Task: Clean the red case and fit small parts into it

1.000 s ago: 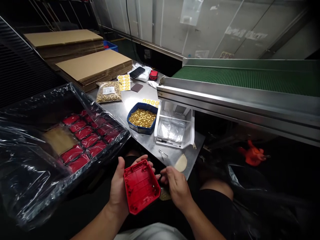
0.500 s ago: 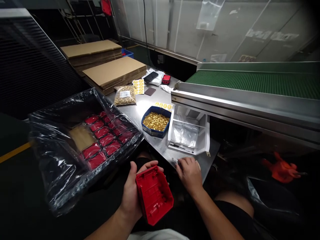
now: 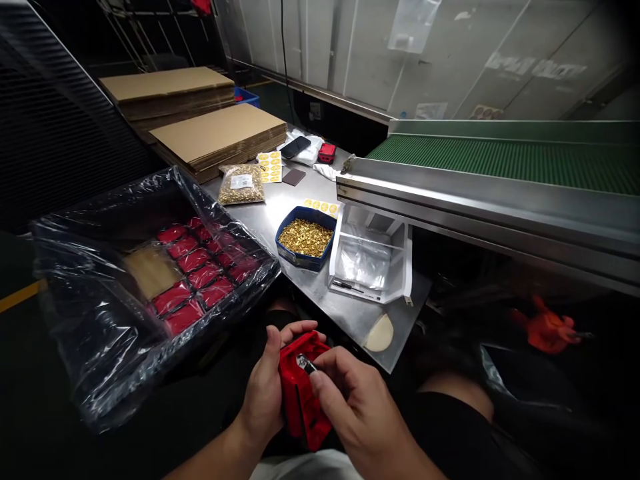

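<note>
My left hand (image 3: 264,390) grips a red plastic housing (image 3: 301,390) in my lap, tilted on edge. My right hand (image 3: 350,400) is closed in a pinch on small metal tweezers (image 3: 305,364), whose tip rests against the top of the housing. Both hands sit just below the near corner of the steel table (image 3: 350,313). A blue tub of small brass parts (image 3: 305,238) stands on the table above my hands. To its left, a black crate lined with clear plastic (image 3: 100,320) holds several more red housings (image 3: 197,277).
A white open tray (image 3: 370,260) with a plastic bag lies right of the blue tub. A bag of brass parts (image 3: 241,184), yellow sticker sheets (image 3: 270,165), a phone (image 3: 295,147) and flat cardboard stacks (image 3: 215,133) sit farther back. A green conveyor (image 3: 500,160) runs at right.
My right hand reached to the table's near edge, picked up the tweezers there, then came back to the red housing. My left hand tilted the housing more upright.
</note>
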Demonstrator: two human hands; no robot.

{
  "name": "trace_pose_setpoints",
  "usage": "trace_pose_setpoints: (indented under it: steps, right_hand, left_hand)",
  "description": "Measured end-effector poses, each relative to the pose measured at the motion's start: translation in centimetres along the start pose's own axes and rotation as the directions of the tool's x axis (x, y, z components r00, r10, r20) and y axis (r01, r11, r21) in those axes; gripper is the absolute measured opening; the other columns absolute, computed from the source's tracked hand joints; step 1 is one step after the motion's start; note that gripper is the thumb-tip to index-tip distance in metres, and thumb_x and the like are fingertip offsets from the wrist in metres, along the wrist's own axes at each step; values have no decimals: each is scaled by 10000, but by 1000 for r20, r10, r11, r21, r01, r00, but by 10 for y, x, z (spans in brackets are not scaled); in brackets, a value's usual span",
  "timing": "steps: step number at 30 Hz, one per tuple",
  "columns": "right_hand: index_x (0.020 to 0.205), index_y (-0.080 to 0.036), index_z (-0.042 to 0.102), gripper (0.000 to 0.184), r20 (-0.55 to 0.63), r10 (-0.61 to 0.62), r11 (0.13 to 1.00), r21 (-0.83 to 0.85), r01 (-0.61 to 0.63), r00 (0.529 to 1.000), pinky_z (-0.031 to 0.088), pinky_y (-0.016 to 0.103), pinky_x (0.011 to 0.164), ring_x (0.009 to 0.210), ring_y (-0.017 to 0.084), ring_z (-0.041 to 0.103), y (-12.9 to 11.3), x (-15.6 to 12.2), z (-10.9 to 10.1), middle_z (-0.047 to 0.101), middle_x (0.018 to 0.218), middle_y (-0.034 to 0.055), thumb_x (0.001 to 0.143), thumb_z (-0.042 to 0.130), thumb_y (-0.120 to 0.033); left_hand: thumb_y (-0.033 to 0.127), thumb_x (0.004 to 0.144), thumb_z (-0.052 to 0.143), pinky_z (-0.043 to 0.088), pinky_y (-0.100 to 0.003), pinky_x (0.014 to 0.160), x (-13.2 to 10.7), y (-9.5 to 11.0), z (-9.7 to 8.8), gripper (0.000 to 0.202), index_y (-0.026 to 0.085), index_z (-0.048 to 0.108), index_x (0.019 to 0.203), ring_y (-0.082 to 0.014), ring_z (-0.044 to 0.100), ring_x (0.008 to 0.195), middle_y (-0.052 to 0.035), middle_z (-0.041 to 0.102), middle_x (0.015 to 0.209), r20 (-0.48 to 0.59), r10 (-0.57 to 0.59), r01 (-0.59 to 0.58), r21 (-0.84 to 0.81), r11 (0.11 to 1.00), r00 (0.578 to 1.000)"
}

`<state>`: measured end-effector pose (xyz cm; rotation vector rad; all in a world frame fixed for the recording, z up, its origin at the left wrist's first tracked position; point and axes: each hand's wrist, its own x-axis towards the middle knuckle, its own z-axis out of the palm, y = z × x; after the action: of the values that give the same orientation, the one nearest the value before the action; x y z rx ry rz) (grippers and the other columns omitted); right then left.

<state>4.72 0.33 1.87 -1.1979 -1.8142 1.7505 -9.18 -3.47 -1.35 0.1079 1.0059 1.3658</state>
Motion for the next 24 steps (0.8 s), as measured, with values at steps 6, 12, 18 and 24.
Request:
trace_pose_setpoints:
  steps: [6, 12, 18, 24]
  right_hand:
    - [878, -181, 627, 183, -22, 42, 999, -21, -43, 999, 429, 220, 564, 619, 123, 565, 3, -1, 11, 657, 739, 15, 896, 546, -344]
    - [874, -170, 616, 210, -2, 106, 986, 126, -105, 994, 427, 210, 540, 597, 116, 574, 5, -4, 15, 648, 708, 11, 910, 542, -363]
    - [847, -169, 597, 211, 35, 116, 965, 234, -121, 993, 440, 185, 519, 575, 102, 584, 4, -6, 14, 648, 675, 0, 926, 541, -357]
    - [856, -171, 586, 227, 45, 137, 941, 306, -145, 989, 442, 179, 501, 531, 86, 553, 7, -7, 14, 635, 651, -11, 935, 538, -378]
  left_hand:
    - [624, 951, 287, 481, -400, 855, -4, -1, 1, 604, 140, 566, 1180, -276, 626, 928, -162, 640, 1106, 34, 31, -32, 59, 998, 999]
    - [609, 959, 272, 473, -418, 872, -5, -3, 0, 596, 142, 569, 1179, -290, 624, 945, -173, 631, 1131, 47, 37, -41, 84, 996, 998]
    - [620, 955, 284, 447, -437, 933, -3, -5, 1, 594, 154, 564, 1194, -313, 591, 1046, -163, 620, 1152, 57, 34, -39, 86, 996, 998]
    - [628, 951, 274, 440, -441, 943, -3, -7, 2, 610, 154, 560, 1208, -322, 573, 1073, -164, 617, 1147, 73, 42, -49, 105, 993, 996]
